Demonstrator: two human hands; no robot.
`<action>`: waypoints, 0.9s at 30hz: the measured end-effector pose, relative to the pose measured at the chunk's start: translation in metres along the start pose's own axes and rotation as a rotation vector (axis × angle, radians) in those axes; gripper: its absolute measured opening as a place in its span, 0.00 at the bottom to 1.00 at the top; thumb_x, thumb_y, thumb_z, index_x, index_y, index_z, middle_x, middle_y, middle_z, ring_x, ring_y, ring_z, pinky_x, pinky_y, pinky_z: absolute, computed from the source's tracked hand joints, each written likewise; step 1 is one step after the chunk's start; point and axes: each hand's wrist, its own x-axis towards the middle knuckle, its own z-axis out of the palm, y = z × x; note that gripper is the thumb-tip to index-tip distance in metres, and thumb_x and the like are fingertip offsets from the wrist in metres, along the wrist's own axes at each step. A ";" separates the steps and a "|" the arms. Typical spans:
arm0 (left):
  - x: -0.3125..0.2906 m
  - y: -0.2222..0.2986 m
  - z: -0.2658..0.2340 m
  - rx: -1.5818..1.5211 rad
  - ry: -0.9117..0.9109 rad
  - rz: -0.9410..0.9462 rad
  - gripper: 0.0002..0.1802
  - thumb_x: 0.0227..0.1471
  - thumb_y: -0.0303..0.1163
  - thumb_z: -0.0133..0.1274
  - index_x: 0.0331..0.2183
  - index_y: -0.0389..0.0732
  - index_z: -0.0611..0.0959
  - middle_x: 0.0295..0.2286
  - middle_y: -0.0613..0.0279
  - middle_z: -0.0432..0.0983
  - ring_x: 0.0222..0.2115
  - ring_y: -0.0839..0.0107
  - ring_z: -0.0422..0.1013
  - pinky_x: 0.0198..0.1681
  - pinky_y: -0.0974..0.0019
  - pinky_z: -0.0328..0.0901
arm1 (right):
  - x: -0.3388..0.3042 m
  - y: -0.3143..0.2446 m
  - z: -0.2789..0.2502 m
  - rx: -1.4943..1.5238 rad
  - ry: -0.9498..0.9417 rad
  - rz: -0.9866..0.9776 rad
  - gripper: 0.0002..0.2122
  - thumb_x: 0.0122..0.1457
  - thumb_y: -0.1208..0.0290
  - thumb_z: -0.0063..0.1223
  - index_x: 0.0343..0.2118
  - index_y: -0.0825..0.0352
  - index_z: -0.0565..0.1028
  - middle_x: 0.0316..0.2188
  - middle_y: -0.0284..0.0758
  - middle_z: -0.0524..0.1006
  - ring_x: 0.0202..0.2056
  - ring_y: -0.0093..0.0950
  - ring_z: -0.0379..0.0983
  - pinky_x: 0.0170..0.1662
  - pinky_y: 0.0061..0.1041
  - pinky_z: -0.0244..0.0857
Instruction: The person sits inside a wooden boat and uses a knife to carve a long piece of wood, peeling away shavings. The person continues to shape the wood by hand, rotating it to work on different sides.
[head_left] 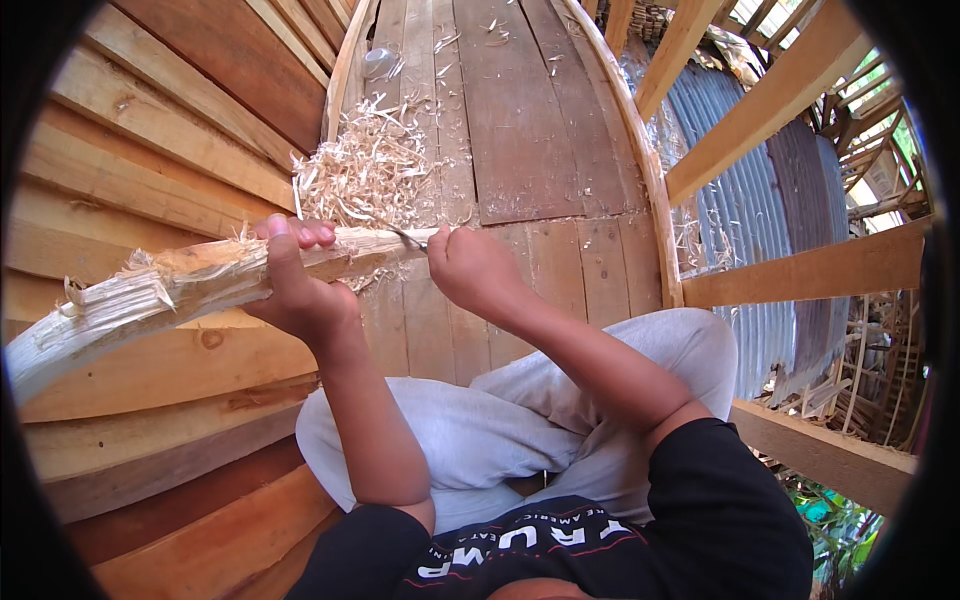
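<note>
A long pale wooden pole (130, 315), its surface rough and partly peeled, runs from the left edge to the middle of the view. Wrapped round it near its right part is my left hand (312, 300), thumb on top. My right hand (475, 265) is closed in a fist at the pole's right end. A thin dark knife blade (406, 238) sticks out from that fist and lies against the wood; the knife's handle is hidden inside my fingers. Curled slivers stand up along the pole left of my left hand.
Wood shavings (365, 165) are heaped on the plank floor (540, 110) beyond the pole. A clear plastic cup (379, 63) lies farther off. Stacked boards (150, 365) line the left side. To the right stand a wooden railing (810, 275) and corrugated metal sheets (725, 150).
</note>
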 end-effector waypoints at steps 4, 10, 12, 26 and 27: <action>-0.001 -0.003 0.011 -0.022 -0.038 -0.030 0.09 0.47 0.24 0.53 0.29 0.39 0.69 0.17 0.64 0.63 0.19 0.72 0.63 0.29 0.62 0.67 | 0.058 0.124 0.042 -0.082 0.137 0.010 0.22 0.62 0.63 0.31 0.28 0.78 0.76 0.31 0.60 0.75 0.38 0.56 0.72 0.45 0.47 0.65; -0.001 -0.001 0.016 0.053 0.090 0.072 0.09 0.45 0.25 0.54 0.29 0.36 0.70 0.18 0.63 0.66 0.19 0.69 0.65 0.28 0.63 0.67 | 0.021 0.021 0.015 0.149 0.078 0.039 0.24 0.61 0.62 0.30 0.30 0.80 0.75 0.35 0.62 0.74 0.40 0.57 0.71 0.48 0.48 0.63; -0.005 -0.001 0.019 0.106 0.130 0.051 0.08 0.45 0.25 0.54 0.27 0.35 0.71 0.18 0.62 0.67 0.20 0.69 0.67 0.29 0.63 0.67 | 0.042 0.085 0.032 0.151 0.134 0.040 0.24 0.61 0.62 0.29 0.28 0.80 0.75 0.32 0.63 0.74 0.39 0.58 0.71 0.48 0.49 0.62; -0.005 0.001 0.022 0.171 0.262 0.072 0.08 0.46 0.26 0.53 0.20 0.38 0.72 0.18 0.63 0.69 0.21 0.68 0.69 0.32 0.63 0.66 | 0.051 0.066 0.031 -0.108 0.008 -0.065 0.18 0.62 0.68 0.34 0.36 0.74 0.78 0.38 0.53 0.77 0.43 0.51 0.74 0.47 0.45 0.68; -0.007 0.002 0.019 0.187 0.261 0.080 0.08 0.46 0.26 0.53 0.20 0.38 0.72 0.18 0.63 0.69 0.21 0.67 0.70 0.32 0.63 0.66 | 0.038 0.033 0.020 -0.025 -0.009 -0.023 0.18 0.62 0.68 0.34 0.37 0.74 0.78 0.39 0.52 0.77 0.43 0.50 0.74 0.47 0.45 0.67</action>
